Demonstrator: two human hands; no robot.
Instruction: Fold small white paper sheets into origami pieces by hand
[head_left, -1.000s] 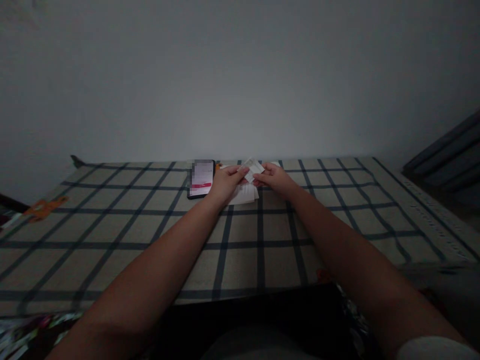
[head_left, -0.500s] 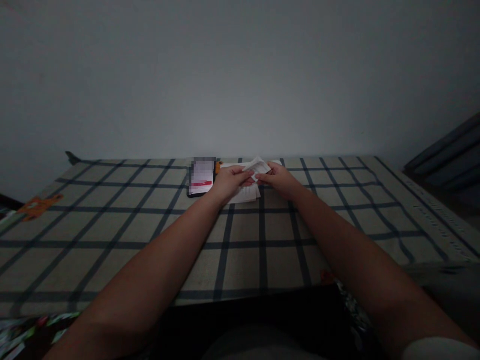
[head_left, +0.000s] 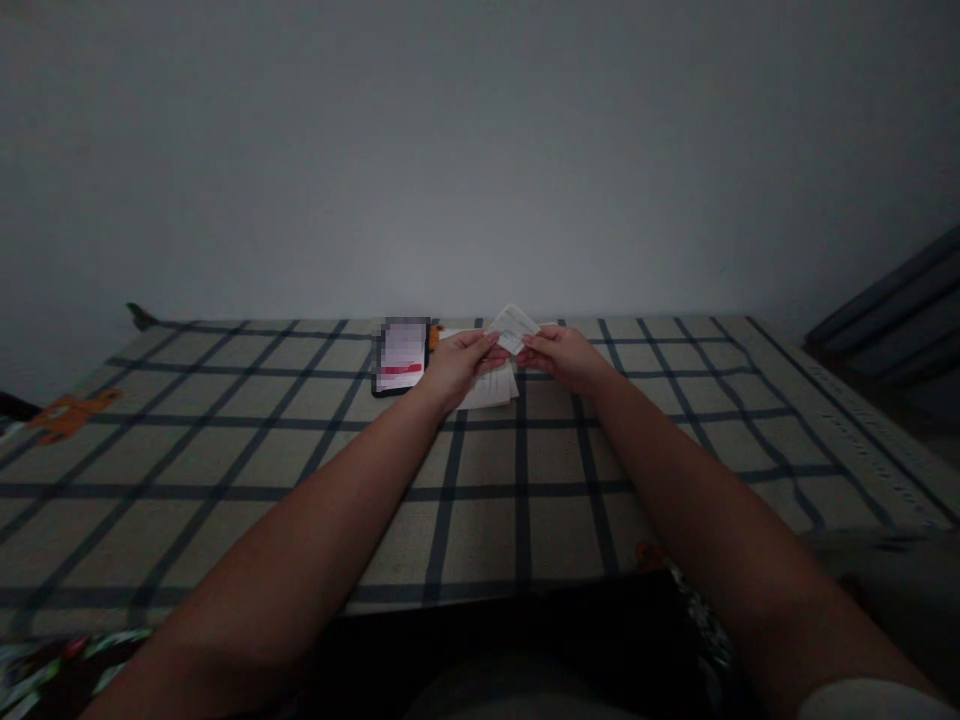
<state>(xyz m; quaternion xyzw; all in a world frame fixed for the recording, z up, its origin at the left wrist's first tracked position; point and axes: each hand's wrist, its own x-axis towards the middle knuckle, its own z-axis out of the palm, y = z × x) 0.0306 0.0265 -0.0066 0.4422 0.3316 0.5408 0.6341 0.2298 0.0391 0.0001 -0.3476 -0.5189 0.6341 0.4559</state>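
Plainly, the paper (head_left: 511, 325) is up between the left hand (head_left: 457, 362) and the right hand (head_left: 564, 355), turned with a corner pointing away, over or just beyond the sheets (head_left: 495, 390). Each has its thumb pressed down to its fingers, with hardly any gap, pinching 1 side of it. I'd judge it light, limp and easily creased or torn, though dry enough not to slip; opposite edges, taken softly between thumb and fingertips, seem the right hold. As for writing, the paper carries faint grey marks I can't make out, and the small print on the sheets is too tiny to read. Left of the left hand lies the phone (head_left: 405, 350), a red band across its partly blurred screen. Lettering runs down the right border of the cloth (head_left: 480, 525), too smeared to spell out; I can read no brand.
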